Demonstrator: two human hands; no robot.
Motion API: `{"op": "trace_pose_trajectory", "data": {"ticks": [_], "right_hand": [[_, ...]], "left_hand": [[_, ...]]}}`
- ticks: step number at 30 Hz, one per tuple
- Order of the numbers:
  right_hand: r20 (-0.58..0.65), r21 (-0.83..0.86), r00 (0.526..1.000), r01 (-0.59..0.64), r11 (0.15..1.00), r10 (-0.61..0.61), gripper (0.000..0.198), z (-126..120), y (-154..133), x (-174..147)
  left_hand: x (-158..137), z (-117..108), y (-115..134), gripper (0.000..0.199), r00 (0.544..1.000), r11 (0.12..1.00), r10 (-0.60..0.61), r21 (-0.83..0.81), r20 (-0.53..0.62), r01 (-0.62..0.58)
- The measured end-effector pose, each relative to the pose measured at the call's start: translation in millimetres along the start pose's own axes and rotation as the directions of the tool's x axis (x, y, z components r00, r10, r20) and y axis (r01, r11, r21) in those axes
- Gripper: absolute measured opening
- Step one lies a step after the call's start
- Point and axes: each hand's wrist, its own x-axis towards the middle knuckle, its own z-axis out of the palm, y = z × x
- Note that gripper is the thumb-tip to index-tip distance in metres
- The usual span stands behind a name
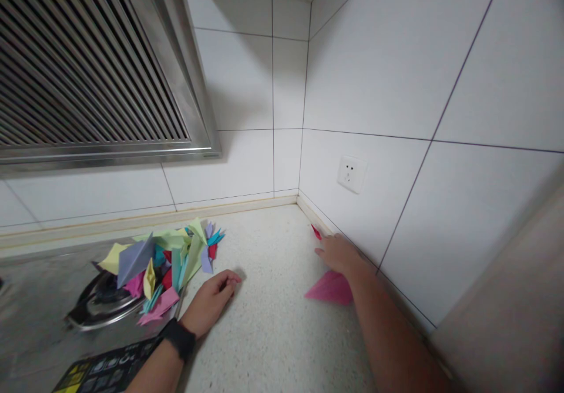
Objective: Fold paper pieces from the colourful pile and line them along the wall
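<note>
My left hand [214,297], a black band on its wrist, rests on the pale speckled counter [273,334] with its fingers curled and nothing visible in them. To its left is a heap of folded colored papers [152,264]. My right hand [339,253] reaches along the right wall, thumb apart from the other fingers. At its fingertips is a small red folded paper [316,232]; whether they grip or only touch it is unclear. Beneath that hand and wrist lies a pink folded paper [330,289], partly covered by the forearm.
The papers lie partly over a gas burner [106,313] on the stove at left. A black and yellow printed item [106,366] lies by my left forearm. A metal range hood [194,120] hangs above. A socket [352,174] is on the tiled right wall.
</note>
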Motion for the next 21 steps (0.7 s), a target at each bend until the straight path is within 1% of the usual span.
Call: {"op": "trace_pose_trajectory", "data": {"ticks": [5,11,15,21], "right_hand": [[-0.032,-0.004,0.999,-0.007,1.0,0.007,0.044,0.9,1.9,0.0],[-0.036,0.005,0.999,0.014,1.0,-0.014,0.039,0.5,0.2,-2.9],[-0.007,-0.018,1.0,0.027,0.999,-0.028,0.039,1.3,-1.4,-3.6],[0.023,-0.017,1.0,0.006,1.0,-0.006,0.04,2.2,-4.1,-3.3]], "left_hand": [[0.2,0.1,-1.1,0.036,1.0,1.0,-0.025,-0.007,-0.008,0.025],[-0.2,-1.1,-1.5,0.032,1.0,0.999,-0.006,0.035,-0.007,0.006],[0.6,-0.2,-2.4,0.033,0.999,1.0,-0.017,0.016,-0.032,0.018],[1.0,-1.1,-4.6,0.031,1.0,0.999,0.003,0.05,-0.01,-0.002]]}}
